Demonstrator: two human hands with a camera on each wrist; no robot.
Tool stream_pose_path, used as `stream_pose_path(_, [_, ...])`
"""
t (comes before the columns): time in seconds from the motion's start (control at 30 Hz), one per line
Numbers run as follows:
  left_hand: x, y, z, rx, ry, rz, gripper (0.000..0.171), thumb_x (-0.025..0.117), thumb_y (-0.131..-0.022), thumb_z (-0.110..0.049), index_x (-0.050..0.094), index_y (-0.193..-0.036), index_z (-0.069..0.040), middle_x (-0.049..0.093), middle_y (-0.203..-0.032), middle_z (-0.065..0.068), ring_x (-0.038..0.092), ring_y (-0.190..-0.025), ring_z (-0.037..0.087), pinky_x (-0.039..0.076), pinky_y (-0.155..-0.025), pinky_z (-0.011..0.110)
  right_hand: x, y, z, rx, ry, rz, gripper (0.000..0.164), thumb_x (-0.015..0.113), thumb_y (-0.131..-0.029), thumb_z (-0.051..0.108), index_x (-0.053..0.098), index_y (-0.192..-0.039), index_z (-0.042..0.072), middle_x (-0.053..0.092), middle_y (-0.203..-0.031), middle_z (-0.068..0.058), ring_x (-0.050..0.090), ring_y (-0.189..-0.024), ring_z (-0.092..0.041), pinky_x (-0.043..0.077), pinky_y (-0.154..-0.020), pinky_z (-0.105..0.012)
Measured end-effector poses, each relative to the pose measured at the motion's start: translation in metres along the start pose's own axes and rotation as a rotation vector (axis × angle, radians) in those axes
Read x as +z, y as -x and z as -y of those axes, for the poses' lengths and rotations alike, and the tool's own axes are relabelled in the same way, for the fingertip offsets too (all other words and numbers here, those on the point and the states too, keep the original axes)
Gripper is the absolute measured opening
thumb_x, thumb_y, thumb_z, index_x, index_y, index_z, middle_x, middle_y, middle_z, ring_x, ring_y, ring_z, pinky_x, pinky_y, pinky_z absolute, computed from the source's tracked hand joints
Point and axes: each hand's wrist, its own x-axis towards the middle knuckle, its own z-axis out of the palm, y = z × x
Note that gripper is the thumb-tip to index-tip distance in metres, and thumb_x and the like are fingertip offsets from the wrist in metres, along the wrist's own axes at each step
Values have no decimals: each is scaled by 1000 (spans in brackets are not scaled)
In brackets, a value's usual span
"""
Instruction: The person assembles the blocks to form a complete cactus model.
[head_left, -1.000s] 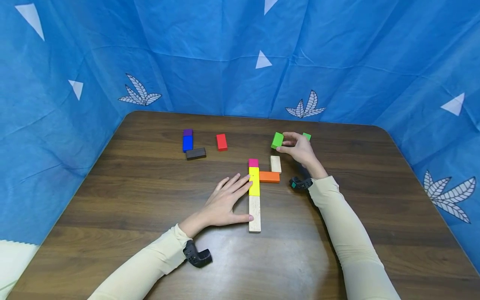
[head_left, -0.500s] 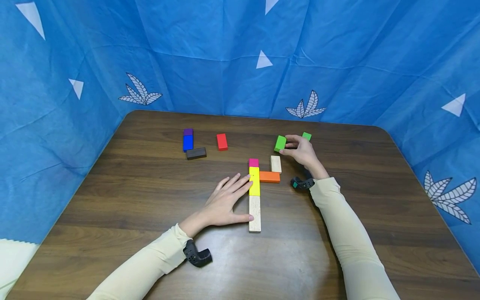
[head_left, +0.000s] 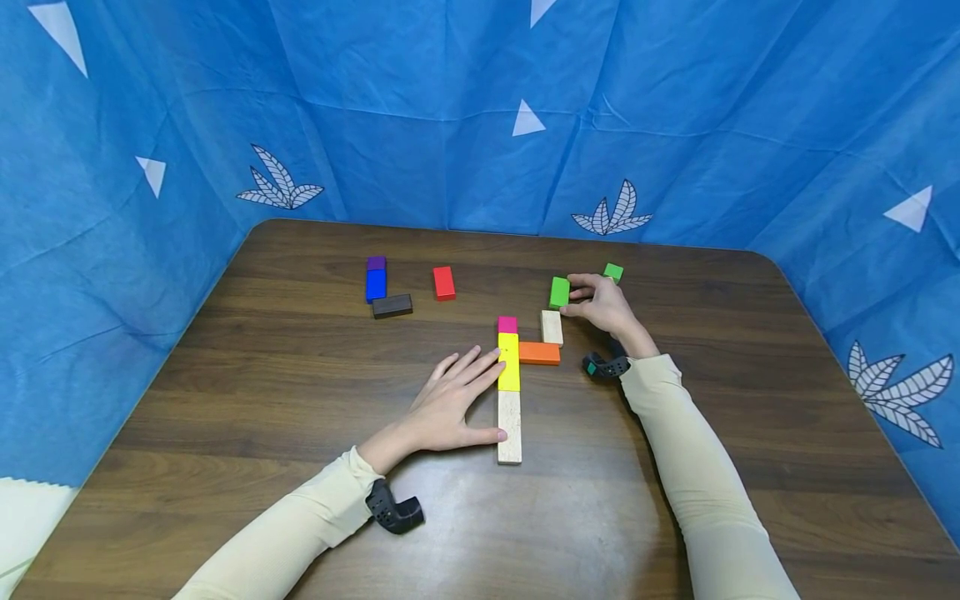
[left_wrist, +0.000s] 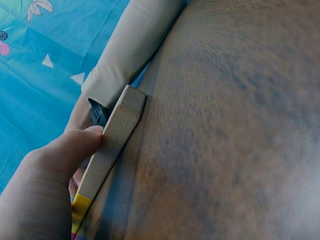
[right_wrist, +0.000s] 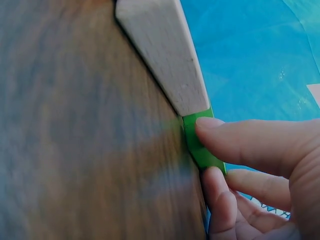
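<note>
In the head view my left hand (head_left: 450, 408) lies with its fingers spread. Its fingertips touch the yellow block (head_left: 509, 375), and its thumb tip rests on the long pale wooden block (left_wrist: 112, 142) below it. My right hand (head_left: 602, 307) pinches a green block (head_left: 559, 292) at its ends between thumb and fingers. In the right wrist view that green block meets the end of the short pale wooden block (right_wrist: 162, 55). An orange block (head_left: 538, 353) joins the short pale block to the yellow one. At the top of the yellow block sits a pink block (head_left: 507, 325).
Behind my right hand lies another green block (head_left: 613, 272). Further left are a red block (head_left: 444, 284), a blue block (head_left: 376, 286), a purple block (head_left: 377, 263) and a black block (head_left: 392, 306). A blue curtain (head_left: 375, 150) hangs beyond the brown table (head_left: 262, 375).
My right hand has brought the green block slightly toward me and turned it straighter, up against the short pale block. My left hand has kept its place.
</note>
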Motion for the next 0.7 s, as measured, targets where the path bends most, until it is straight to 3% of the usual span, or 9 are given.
stream_pose_path(0.17, [0, -1, 0, -8, 4, 4, 95, 59, -80, -68, 31, -154, -17, 24, -163, -1, 19, -151, 27, 15, -120, 53, 0, -1, -1, -26, -5, 16, 65, 70, -85, 1, 43, -145, -2, 55, -133, -24, 55, -117, -36, 50, -93, -42])
stream_pose_path(0.53, [-1, 0, -1, -6, 8, 3, 94, 59, -80, -68, 31, -154, -17, 24, -163, -1, 19, -151, 28, 15, -120, 54, -1, -1, -3, -73, -23, 63, 66, 65, -86, -5, 40, -147, -2, 48, -141, -24, 54, -116, -37, 47, -75, -17])
stream_pose_path(0.7, [-1, 1, -1, -8, 11, 5, 95, 59, -80, -68, 31, -155, -17, 24, -163, -1, 19, -151, 28, 15, -120, 54, -1, 0, 0, -60, -30, 92, 67, 62, -88, -7, 35, -149, -1, 45, -141, -24, 54, -117, -38, 46, -71, -15])
